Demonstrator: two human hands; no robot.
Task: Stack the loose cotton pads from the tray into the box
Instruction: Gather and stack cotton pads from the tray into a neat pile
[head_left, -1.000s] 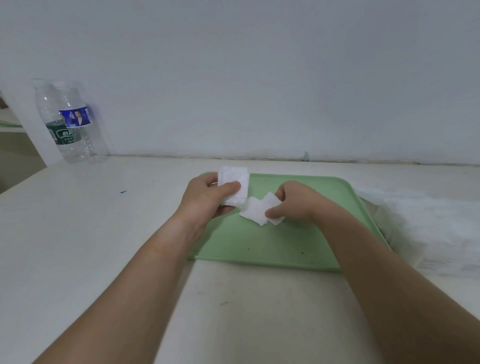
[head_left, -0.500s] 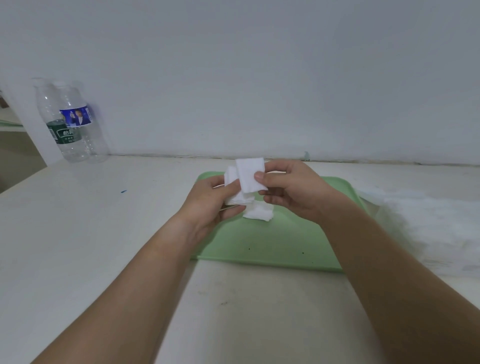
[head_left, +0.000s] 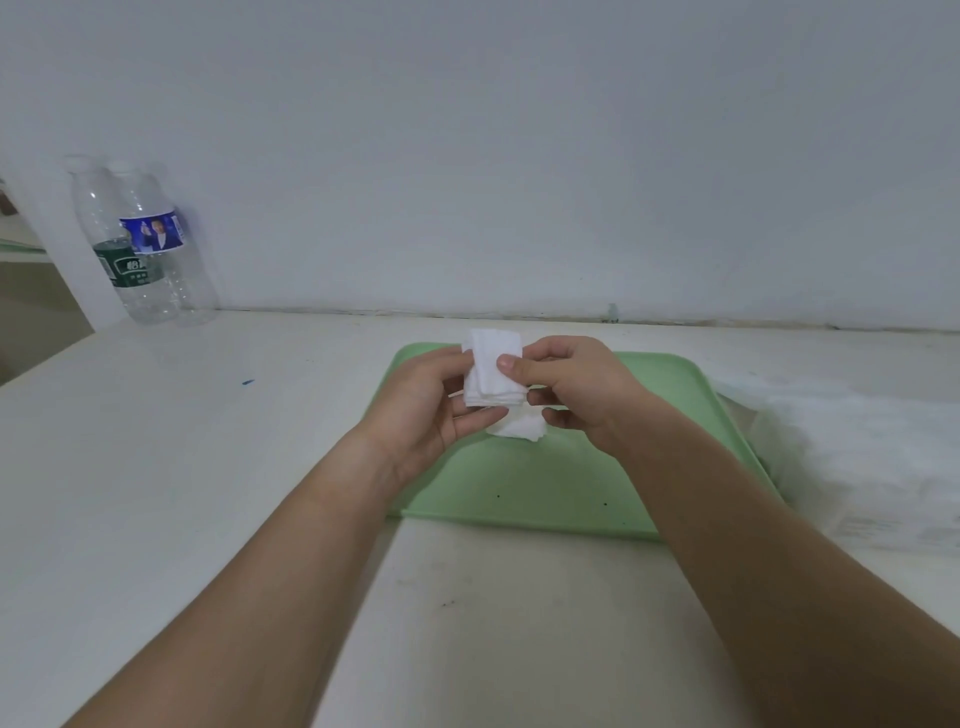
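A small stack of white square cotton pads (head_left: 491, 371) is held upright above the green tray (head_left: 524, 488). My left hand (head_left: 431, 410) grips the stack from the left and below. My right hand (head_left: 576, 387) pinches the front pad with its thumb on the stack's right edge. One loose cotton pad (head_left: 519, 428) lies flat on the tray just below both hands. No box is clearly visible.
Two clear plastic water bottles (head_left: 143, 244) stand at the back left against the wall. A whitish plastic packaging (head_left: 852, 457) lies right of the tray. The pale tabletop (head_left: 182, 467) extends left and toward me.
My right hand lifted one pad off the tray and brought it against the stack in my left hand. The stack now stands more upright and squared; one pad stays on the tray.
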